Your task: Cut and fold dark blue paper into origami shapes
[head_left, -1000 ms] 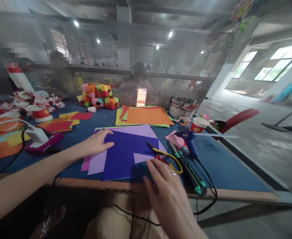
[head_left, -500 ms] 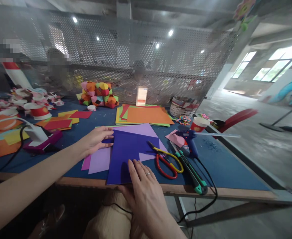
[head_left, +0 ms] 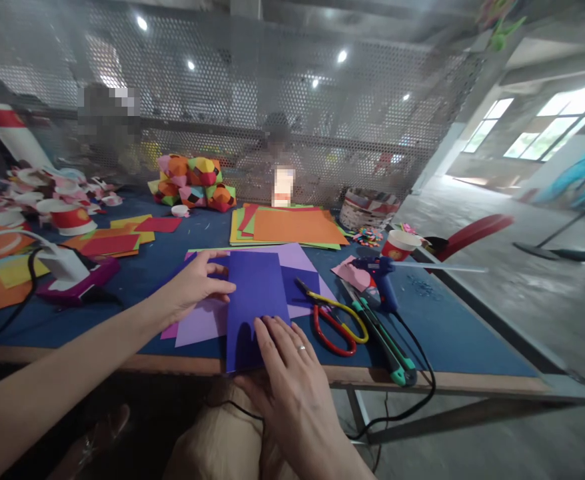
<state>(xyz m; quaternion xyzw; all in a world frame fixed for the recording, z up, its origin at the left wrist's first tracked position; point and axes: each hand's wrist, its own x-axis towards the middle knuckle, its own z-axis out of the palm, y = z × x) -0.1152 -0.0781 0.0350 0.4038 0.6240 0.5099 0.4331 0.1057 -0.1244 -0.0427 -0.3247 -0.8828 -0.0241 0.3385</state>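
A folded deep-blue sheet of paper (head_left: 257,287) lies close to the table's front edge, over lilac sheets (head_left: 200,327) and another deep-blue sheet (head_left: 302,287). At its left edge is my left hand (head_left: 200,283), fingers apart and fingertips touching the paper. My right hand (head_left: 295,380) is at the front right corner, its fingers lying on top and its thumb below the front edge, gripping the paper. Just right of the paper rest scissors (head_left: 332,323) with one red and one yellow handle. Beside them lies a green and black box cutter (head_left: 382,340).
A blue glue gun (head_left: 383,283) with a trailing cord lies at the right. Coloured sheets (head_left: 297,227), folded paper balls (head_left: 192,183) and a woven basket (head_left: 370,208) stand behind. Paper cups (head_left: 72,219) and a purple power strip (head_left: 80,283) are on the left.
The blue paper now shows a narrower face, its left edge farther right. My left hand has moved slightly right along with it. My right hand has stayed at the front corner.
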